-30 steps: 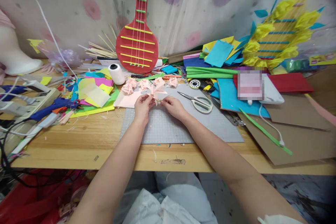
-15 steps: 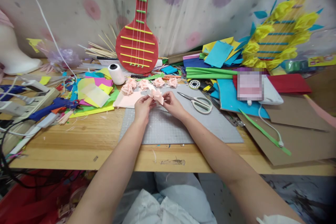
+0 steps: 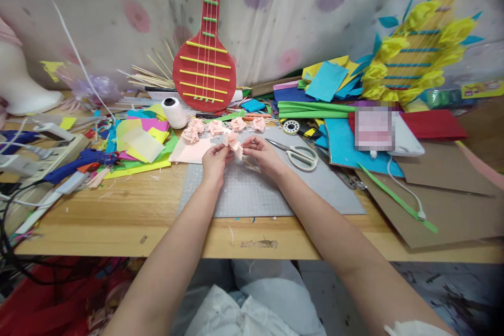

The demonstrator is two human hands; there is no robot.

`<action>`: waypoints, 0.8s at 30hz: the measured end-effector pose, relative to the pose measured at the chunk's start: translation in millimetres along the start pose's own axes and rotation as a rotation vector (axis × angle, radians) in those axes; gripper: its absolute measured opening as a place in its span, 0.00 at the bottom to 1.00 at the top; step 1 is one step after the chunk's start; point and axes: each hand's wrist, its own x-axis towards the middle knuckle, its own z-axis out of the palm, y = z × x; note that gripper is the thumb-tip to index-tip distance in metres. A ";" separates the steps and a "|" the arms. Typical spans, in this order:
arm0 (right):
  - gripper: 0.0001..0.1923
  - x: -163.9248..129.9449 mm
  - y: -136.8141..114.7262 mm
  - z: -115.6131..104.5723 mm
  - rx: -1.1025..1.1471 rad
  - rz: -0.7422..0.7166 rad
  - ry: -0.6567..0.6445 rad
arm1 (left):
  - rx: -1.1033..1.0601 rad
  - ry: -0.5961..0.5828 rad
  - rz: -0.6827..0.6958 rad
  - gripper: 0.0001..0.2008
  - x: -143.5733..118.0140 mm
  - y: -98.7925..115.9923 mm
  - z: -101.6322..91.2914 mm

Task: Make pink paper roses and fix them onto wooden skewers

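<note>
One small pale-pink crumpled tissue-paper flower [image 3: 233, 143], pinched between left hand [image 3: 214, 158] and right hand [image 3: 263, 152], both grips clenched on it above grey cutting mat [image 3: 252, 191]. Judged featherlight, soft, easily torn; best taken lightly at the gathered base.

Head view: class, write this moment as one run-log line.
left hand: pinching pink paper piece | right hand: pinching same piece | over: grey cutting mat | nearby: scissors, four pink paper flowers

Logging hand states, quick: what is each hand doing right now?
Left hand: closed on the pink paper flower.
Right hand: closed on the same flower.
</note>
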 end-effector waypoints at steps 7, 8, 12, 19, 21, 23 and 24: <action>0.16 -0.4 9.6 8.8 -0.302 -0.040 0.005 | 0.003 0.067 0.041 0.09 0.3 0.7 1.8; 0.17 -0.3 11.0 8.5 -0.318 -0.029 -0.007 | -0.001 0.071 0.048 0.10 1.0 0.3 1.5; 0.13 -0.9 14.4 2.8 -0.383 0.039 -0.079 | -0.019 0.078 0.061 0.12 3.0 -1.5 -0.4; 0.07 -3.8 13.2 -3.6 -0.529 0.031 -0.022 | -0.021 0.036 0.064 0.15 0.8 -1.0 -1.3; 0.07 -3.9 11.2 -4.5 -0.566 -0.008 0.019 | 0.055 0.026 0.063 0.14 0.9 -0.8 -2.4; 0.08 -3.9 9.0 -5.7 -0.612 -0.013 0.054 | 0.201 0.049 0.121 0.12 2.4 -1.1 -5.3; 0.10 -4.1 7.9 -6.3 -0.634 -0.006 0.066 | 0.297 0.079 0.175 0.11 3.5 -1.4 -7.4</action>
